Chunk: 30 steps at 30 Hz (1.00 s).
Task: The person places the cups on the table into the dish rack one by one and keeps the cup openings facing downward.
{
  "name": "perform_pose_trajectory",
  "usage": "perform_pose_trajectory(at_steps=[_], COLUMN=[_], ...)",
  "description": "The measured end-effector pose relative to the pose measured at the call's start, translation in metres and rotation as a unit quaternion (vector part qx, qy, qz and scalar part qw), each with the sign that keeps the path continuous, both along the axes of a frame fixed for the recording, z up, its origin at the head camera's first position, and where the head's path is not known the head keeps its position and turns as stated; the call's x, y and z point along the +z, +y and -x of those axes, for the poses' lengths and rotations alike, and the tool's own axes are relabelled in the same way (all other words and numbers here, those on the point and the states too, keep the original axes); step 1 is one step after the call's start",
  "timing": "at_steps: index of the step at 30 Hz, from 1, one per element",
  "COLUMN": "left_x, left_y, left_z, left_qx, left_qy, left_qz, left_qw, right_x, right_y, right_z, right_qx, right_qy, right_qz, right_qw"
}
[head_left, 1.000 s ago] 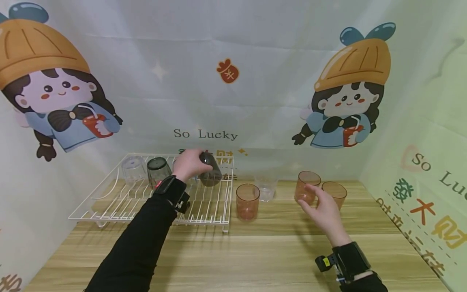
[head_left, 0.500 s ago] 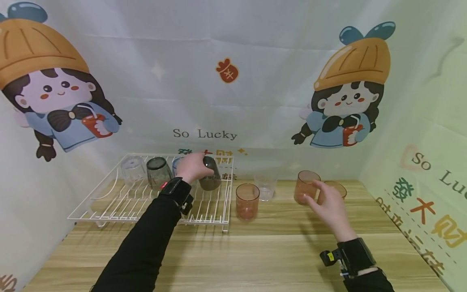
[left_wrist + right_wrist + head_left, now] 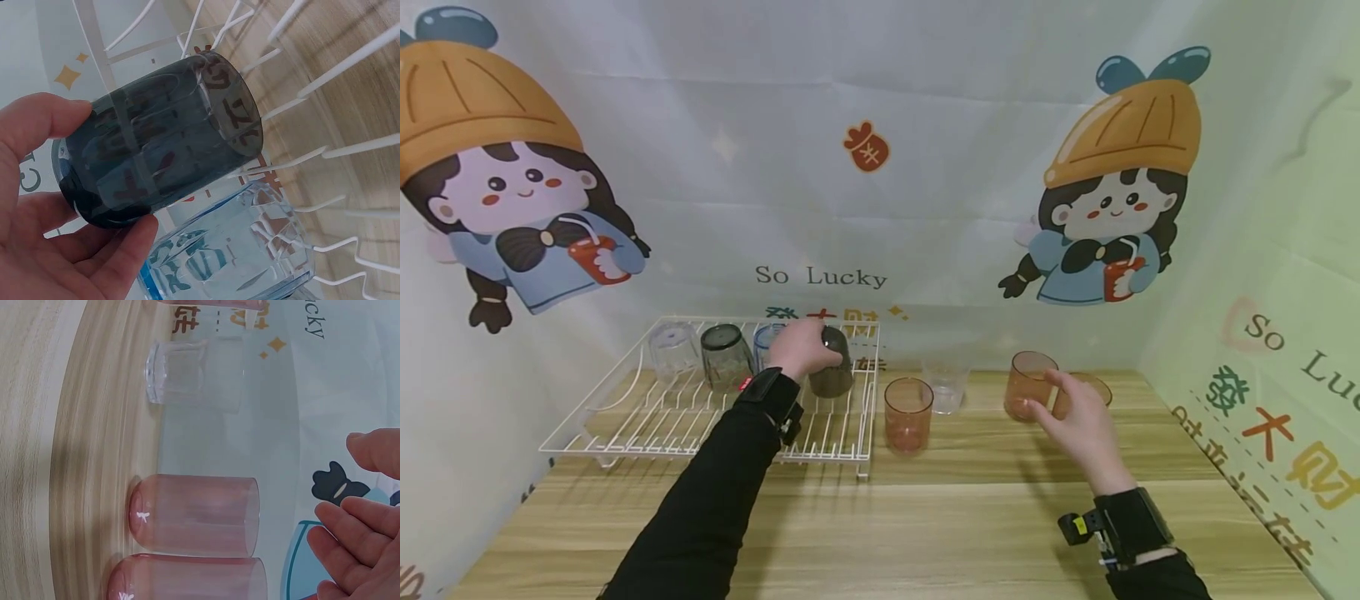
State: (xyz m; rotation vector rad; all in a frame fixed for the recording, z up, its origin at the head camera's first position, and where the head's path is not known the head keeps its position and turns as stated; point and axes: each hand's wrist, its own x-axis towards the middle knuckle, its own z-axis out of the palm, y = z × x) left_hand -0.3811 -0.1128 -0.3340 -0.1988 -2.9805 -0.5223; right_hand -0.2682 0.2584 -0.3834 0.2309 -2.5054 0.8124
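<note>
Left wrist: dark cup (image 3: 159, 156) mouth toward rack (image 3: 350, 56).

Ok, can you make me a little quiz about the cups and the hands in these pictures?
1. True or false: the left hand holds the dark grey see-through plastic cup upside down over the white wire dish rack.
2. How many orange see-through plastic cups stand on the wooden table?
3. Which is the right hand doing? A: gripping a cup. B: reaching with loose fingers toward the orange cup. C: lying flat on the table.

Key: 1 true. 2 three. 3 B.
</note>
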Motion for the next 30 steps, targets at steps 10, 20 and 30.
perform_pose_trajectory(at_steps=[10,20,30], left_x=[-0.002,0.002,0.007], left_y=[-0.001,-0.002,-0.008], left_z=[0.002,-0.001,-0.009], left_qx=[0.004,-0.002,-0.015], left_qy=[0.016,0.014,0.055], left_qz=[-0.004,-0.046,-0.091], left_qw=[0.9999,0.9988,0.9942], right_x=[-0.001,-0.001,0.002], right_y=[0.002,0.007,0.013], right_z=[0.003,0.005,0.001], right_qx=[-0.001,0.003,-0.015], right_qy=[0.004,0.013,0.012], right_qz=[0.004,0.007,-0.007], right_qw=[1.0,1.0,1.0])
